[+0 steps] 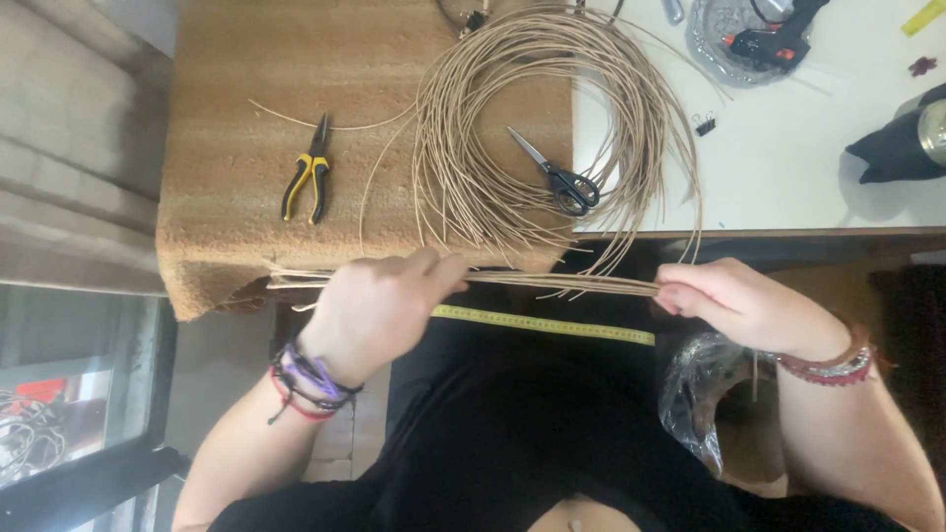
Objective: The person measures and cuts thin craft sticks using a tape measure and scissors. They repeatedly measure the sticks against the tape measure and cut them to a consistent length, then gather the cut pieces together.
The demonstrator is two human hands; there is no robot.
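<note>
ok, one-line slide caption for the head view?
Both hands, left hand and right hand, hold a bundle of rattan strands level above a yellow tape measure.

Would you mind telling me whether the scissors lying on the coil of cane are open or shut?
Shut: the scissors lie on the cane coil with their blades together in one point.

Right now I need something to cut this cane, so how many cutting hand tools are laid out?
2. Yellow-handled pliers lie on the brown mat, left of the cane coil. Black-handled scissors lie on that coil. Others may be hidden beyond the frame.
</note>
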